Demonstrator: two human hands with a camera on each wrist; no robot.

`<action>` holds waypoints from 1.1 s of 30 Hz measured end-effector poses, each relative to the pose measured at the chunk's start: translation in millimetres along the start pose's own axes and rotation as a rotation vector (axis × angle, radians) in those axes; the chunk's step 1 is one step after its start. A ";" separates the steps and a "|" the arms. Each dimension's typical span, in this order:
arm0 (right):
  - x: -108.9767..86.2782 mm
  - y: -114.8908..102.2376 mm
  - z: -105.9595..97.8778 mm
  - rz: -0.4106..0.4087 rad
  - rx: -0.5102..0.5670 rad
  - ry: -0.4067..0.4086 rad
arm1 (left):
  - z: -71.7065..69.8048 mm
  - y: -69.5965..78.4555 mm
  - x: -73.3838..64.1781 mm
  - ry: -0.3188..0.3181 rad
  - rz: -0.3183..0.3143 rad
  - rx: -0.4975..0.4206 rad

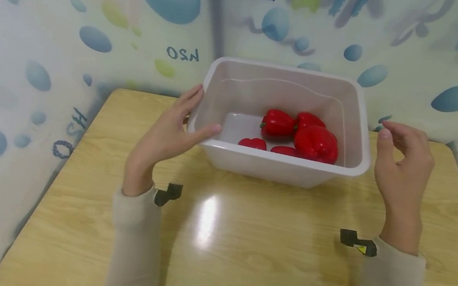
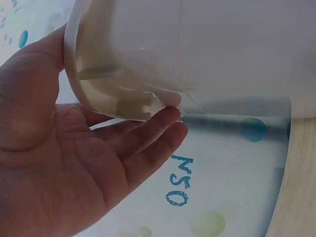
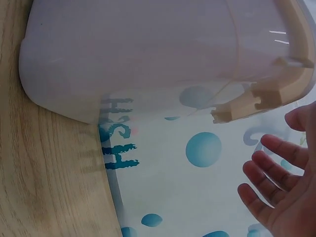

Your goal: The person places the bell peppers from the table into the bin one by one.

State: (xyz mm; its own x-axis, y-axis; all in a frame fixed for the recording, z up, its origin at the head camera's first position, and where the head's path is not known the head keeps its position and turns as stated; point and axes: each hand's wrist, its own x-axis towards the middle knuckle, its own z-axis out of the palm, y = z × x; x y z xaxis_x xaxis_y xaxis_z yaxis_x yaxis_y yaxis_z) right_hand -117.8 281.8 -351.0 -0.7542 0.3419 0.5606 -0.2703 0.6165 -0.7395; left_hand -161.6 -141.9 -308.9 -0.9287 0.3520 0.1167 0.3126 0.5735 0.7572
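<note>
A white plastic bin stands on the table with several red bell peppers inside, gathered toward its right half. The front wall partly hides the lower ones. My left hand holds the bin's left rim, its thumb over the edge and its fingers on the outer side; the left wrist view shows those fingers under the lip. Just beyond the right end, my right hand is apart from the bin, fingers loosely bent with nothing in them. In the right wrist view a gap separates its fingertips from the rim.
The light wood table extends in front of the bin and to both sides. Close behind the bin rises a wall with blue and green spots and lettering. Dark pieces stick out from both sleeve cuffs.
</note>
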 end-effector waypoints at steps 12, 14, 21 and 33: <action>3.3 4.7 -9.1 0.128 -0.088 -0.037 | 0.8 2.9 5.0 -0.013 0.009 -0.011; 4.1 5.5 -10.8 0.135 -0.090 -0.045 | 1.8 2.9 5.5 -0.014 0.007 -0.019; 3.3 13.6 -17.0 0.131 -0.110 -0.056 | 5.8 5.1 7.7 0.016 0.028 -0.003; -2.0 30.4 -19.2 -0.028 -0.087 -0.121 | -5.4 -12.9 -3.3 0.215 0.051 -0.002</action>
